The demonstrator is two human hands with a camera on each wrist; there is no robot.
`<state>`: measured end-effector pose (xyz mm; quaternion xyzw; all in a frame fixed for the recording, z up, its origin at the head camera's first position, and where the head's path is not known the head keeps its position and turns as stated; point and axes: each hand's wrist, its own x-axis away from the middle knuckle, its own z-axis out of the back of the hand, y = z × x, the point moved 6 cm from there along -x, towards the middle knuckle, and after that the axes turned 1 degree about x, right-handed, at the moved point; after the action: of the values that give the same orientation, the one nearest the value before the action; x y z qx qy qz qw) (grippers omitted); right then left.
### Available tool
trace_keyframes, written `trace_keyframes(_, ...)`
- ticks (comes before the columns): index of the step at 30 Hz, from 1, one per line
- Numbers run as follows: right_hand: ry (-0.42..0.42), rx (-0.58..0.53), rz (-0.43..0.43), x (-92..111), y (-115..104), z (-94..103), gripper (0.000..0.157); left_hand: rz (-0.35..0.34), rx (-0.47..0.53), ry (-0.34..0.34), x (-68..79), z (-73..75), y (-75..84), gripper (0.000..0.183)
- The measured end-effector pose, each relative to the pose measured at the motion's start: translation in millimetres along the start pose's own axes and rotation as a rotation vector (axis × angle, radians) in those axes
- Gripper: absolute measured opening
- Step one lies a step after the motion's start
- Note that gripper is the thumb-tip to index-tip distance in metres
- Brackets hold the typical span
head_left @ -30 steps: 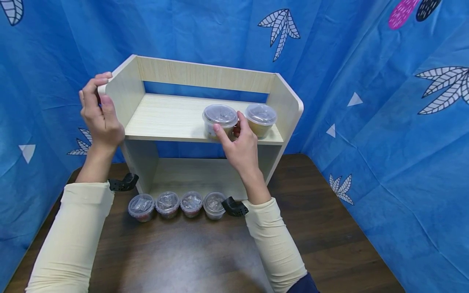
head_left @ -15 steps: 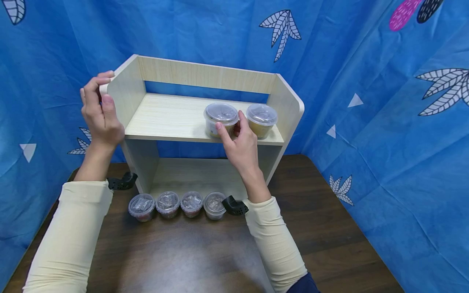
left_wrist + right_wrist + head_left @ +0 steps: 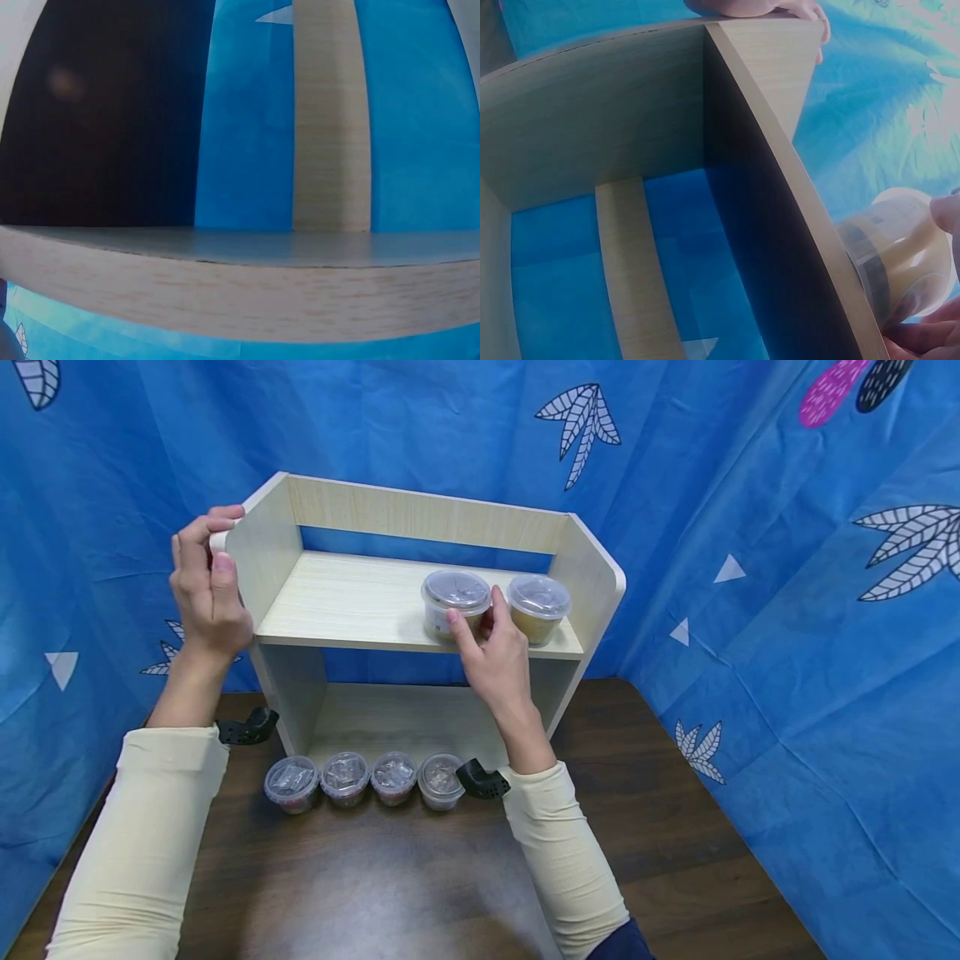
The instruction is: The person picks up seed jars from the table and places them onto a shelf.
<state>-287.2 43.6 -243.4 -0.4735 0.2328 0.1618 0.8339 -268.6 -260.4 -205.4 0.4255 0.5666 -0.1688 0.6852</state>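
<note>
A pale wooden two-tier shelf [image 3: 360, 602] stands on the table. My left hand [image 3: 206, 585] grips the front edge of its left side panel, fingers outside and thumb toward the front. On the upper shelf, my right hand [image 3: 497, 656] holds a clear lidded plastic tub [image 3: 454, 597] with thumb at the front and fingers around its right side. The right wrist view shows this tub [image 3: 904, 255] at the board's edge, with yellowish contents. Just right of it sits a second lidded tub [image 3: 538, 606], also with yellowish contents.
Several smaller lidded cups [image 3: 345, 777] stand in a row on the dark wooden table [image 3: 360, 877], in front of the lower shelf [image 3: 397, 718]. A blue patterned curtain [image 3: 420, 418] hangs behind and to the sides.
The scene shifts very slightly right in the head view. Both hands keep their hold, and the tubs and cups stay in the same arrangement.
</note>
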Motion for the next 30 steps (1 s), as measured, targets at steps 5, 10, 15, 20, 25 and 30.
trace_keyframes(5, -0.01, 0.008, -0.002, -1, 0, -0.8, 0.077, -0.018, -0.011, 0.015, -0.4, 0.5, -1.1, 0.05)
trace_keyframes(10, -0.014, 0.02, 0.004, -2, 0, -1.6, 0.076, -0.016, 0.007, 0.03, -0.7, 0.0, -3.1, 0.048)
trace_keyframes(15, -0.017, 0.013, -0.015, -1, 1, -1.1, 0.077, -0.004, -0.003, 0.043, 1.0, -0.7, -6.8, 0.046)
trace_keyframes(20, -0.023, -0.025, -0.056, 4, 2, 1.8, 0.078, -0.006, 0.002, 0.053, 2.0, -0.4, -20.0, 0.047)
trace_keyframes(25, -0.036, -0.023, -0.064, 11, -1, 5.7, 0.073, -0.008, 0.004, 0.062, 1.7, 0.6, -19.0, 0.047)
trace_keyframes(30, -0.04, -0.021, -0.056, 19, -4, 11.1, 0.068, -0.005, -0.012, 0.061, 1.0, 0.1, -8.3, 0.043)
